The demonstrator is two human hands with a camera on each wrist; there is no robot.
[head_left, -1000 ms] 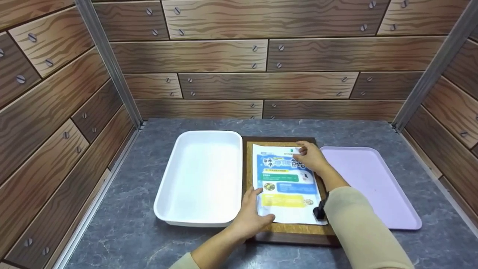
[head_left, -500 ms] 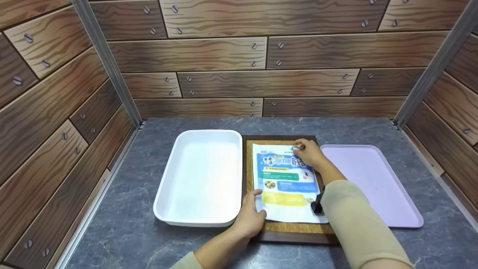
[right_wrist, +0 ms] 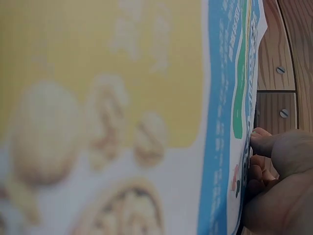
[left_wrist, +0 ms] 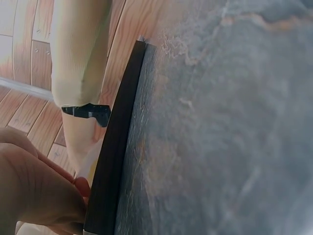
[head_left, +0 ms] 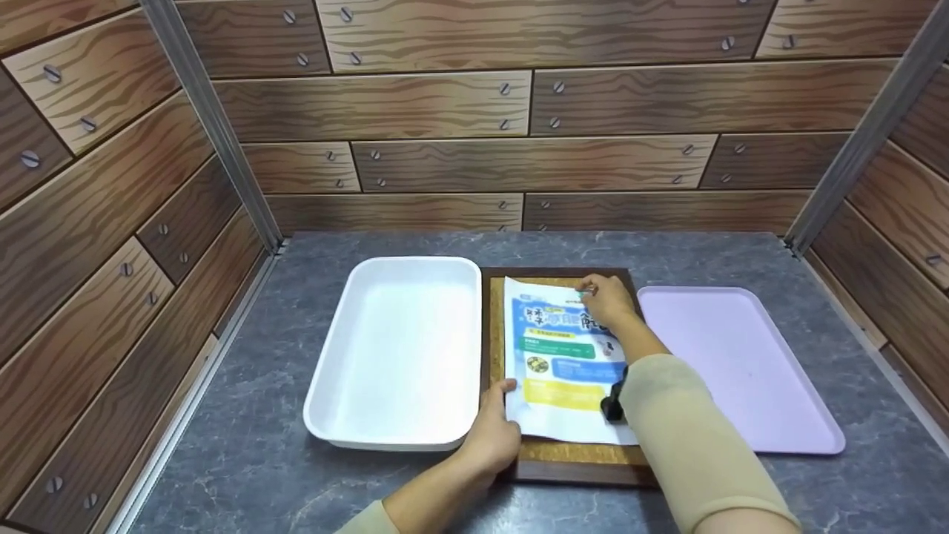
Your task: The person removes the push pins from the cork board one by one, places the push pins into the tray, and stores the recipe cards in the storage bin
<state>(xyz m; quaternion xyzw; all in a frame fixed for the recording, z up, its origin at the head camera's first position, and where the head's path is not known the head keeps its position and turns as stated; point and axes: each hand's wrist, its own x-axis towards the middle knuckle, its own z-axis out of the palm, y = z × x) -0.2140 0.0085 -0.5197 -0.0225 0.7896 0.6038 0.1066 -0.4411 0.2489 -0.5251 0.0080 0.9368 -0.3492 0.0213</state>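
A colourful printed flyer (head_left: pixel 556 371) lies over a cork board (head_left: pixel 578 452) with a dark wooden frame (head_left: pixel 563 472). At the flyer's top right my right hand (head_left: pixel 612 302) pinches its edge with curled fingers; the right wrist view has thumb and fingers at the edge of the flyer (right_wrist: pixel 215 147). My left hand (head_left: pixel 491 437) rests over the board's lower left corner, fingertips and thumb right at the flyer's left edge. In the left wrist view the left hand (left_wrist: pixel 39 191) lies beside the dark frame (left_wrist: pixel 115 142). The flyer's upper left corner looks slightly raised.
A deep white tray (head_left: pixel 315 400) stands close along the board's left side. A flat lilac tray (head_left: pixel 741 371) lies to the right, partly behind the right sleeve. A black device (head_left: pixel 612 406) sits on the right wrist. Wood-patterned walls (head_left: pixel 474 111) enclose the grey marbled table (head_left: pixel 259 460).
My right hand has moved a little up and left along the flyer's top. The flyer has shifted slightly left and up. My left hand's thumb has drawn in toward the flyer's edge.
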